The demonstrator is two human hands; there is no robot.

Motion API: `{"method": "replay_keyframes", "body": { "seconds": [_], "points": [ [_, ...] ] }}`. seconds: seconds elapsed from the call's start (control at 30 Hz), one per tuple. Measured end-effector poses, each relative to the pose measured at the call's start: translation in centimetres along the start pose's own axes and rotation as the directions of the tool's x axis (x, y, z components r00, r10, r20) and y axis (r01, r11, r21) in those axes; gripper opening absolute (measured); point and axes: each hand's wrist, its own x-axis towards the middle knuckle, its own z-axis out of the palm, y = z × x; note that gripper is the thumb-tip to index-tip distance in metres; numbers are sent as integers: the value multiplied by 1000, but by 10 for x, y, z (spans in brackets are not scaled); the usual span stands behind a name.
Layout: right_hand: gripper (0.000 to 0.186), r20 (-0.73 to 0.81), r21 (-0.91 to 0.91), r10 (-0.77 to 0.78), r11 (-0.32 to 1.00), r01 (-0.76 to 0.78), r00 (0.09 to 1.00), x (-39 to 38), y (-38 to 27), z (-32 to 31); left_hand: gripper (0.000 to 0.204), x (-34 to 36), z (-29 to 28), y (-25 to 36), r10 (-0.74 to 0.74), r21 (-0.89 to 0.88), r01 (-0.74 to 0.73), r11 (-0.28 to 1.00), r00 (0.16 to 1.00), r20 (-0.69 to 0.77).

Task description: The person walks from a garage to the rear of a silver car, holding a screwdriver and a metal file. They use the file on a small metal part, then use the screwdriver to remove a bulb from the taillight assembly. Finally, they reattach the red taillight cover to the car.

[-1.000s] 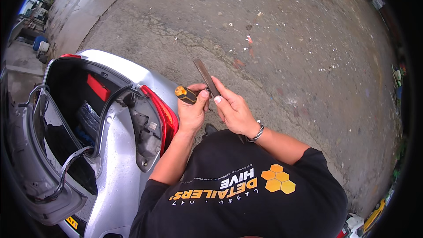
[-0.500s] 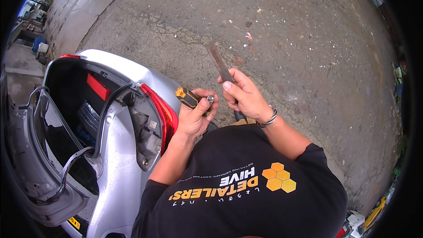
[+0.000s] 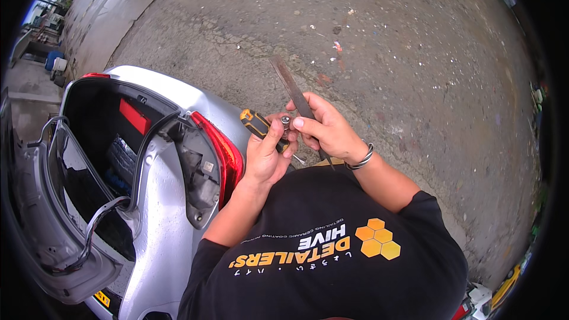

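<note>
To the left of your hands a silver car (image 3: 160, 201) is standing with its boot open, its red tail lamp (image 3: 222, 157) sitting just beside your left wrist; rough asphalt (image 3: 415, 53) is spreading out beyond your fingers; you are clamping your right hand (image 3: 329, 133) around a long flat metal bar (image 3: 290, 86), angling it up and away, seemingly to keep it clear; your left hand (image 3: 267, 157) is gripping a yellow-and-black screwdriver (image 3: 258, 123) while both thumbs are meeting over a small metal fastener (image 3: 285, 121) between them.
</note>
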Motion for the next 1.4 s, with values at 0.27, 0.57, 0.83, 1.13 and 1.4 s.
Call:
{"method": "replay_keyframes", "body": {
  "seconds": [0.27, 0.57, 0.83, 1.13, 1.4],
  "points": [
    [39, -75, -44, 36, 998, -39, 997, -3, 3, -1, 25, 1, 6, 4, 11, 17, -11, 1000, 1000, -28],
    [59, -54, -90, -22, 996, 17, 998, -20, -7, 18, 19, 7, -1, -1, 111, 59, -110, 992, 994, -11],
    [59, -69, -106, -50, 993, 42, 996, -20, -6, 23, 20, 9, -5, -9, 208, 108, -209, 972, 978, 24],
    [60, -81, -114, -84, 991, 74, 993, -20, -10, 25, 20, 12, 3, -6, 261, 146, -258, 955, 965, 0],
    [58, -72, -201, -108, 975, 91, 992, -21, 1, 20, 19, 13, 0, -8, 273, 173, -272, 947, 962, 21]
  ]
}}
